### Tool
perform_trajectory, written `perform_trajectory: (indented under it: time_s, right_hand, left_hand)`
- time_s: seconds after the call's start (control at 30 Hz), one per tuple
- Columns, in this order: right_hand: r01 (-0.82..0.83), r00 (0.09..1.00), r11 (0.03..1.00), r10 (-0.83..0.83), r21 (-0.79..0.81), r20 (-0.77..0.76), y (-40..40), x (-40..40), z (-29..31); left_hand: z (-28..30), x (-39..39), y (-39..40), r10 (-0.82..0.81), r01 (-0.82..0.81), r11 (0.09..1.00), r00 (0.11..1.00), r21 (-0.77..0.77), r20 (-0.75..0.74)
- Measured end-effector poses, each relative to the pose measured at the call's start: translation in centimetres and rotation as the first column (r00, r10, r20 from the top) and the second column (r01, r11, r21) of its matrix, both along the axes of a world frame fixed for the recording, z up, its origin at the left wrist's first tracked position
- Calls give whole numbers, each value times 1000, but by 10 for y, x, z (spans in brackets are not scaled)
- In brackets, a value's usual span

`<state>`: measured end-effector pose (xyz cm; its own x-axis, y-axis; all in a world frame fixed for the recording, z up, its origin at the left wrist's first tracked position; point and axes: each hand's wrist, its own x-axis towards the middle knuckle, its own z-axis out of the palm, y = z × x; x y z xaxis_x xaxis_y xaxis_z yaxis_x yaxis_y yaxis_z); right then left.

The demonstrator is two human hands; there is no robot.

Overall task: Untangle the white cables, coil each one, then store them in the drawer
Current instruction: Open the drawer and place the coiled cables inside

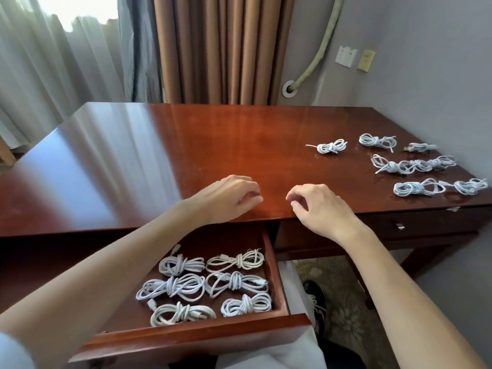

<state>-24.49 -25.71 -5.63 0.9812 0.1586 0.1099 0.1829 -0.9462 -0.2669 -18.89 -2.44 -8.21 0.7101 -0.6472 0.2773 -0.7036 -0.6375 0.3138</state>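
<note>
Several coiled white cables (415, 166) lie in rows on the right part of the red-brown desk (186, 145). One coil (330, 147) sits apart, nearest the desk's middle. The open drawer (191, 339) below the desk's front edge holds several more coiled white cables (207, 286) in two columns. My left hand (231, 195) and my right hand (319, 206) hover over the desk's front edge, fingers loosely curled, holding nothing. Both hands are well left of the coils on the desk.
A second drawer with a metal handle (398, 225) stays closed at the right. Curtains (218, 49) hang behind the desk; a wall with a padded pipe (319, 51) and sockets stands at the right. My lap and shoe show beneath the drawer.
</note>
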Motion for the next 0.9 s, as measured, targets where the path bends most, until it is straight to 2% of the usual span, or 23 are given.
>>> perform_trajectory:
  time_s: [0.17,0.27,0.33,0.4,0.53,0.6,0.73,0.9]
  right_hand:
    - [111,994,984,-111,-139,12,-41,22,1]
    - [209,978,940,-196,-269,75,-71,36,2]
    - [268,963,918,-242,-292,122,-93,46,4]
    - [320,945,905,-285,-280,158,-114,57,9]
    - [394,916,891,-360,-226,179,-155,78,21]
    - [419,906,882,-392,-216,157,-175,88,28]
    - [398,916,871,-393,-288,80,-203,108,33]
    - [356,908,861,-411,-362,-85,-217,126,33]
  left_hand:
    - [-9,38,-73,-38,35,995,999,88,37]
    - [-10,61,-113,-33,17,984,996,178,87]
    - [-10,78,-139,-15,-7,981,993,192,114]
    - [-15,94,-162,30,-53,985,989,162,145]
    - [-29,123,-196,161,-151,985,976,-80,143]
    - [-31,139,-209,189,-164,976,965,-143,181]
    - [-30,172,-232,253,-212,961,933,-177,256]
    - [-30,201,-254,304,-281,951,923,-129,236]
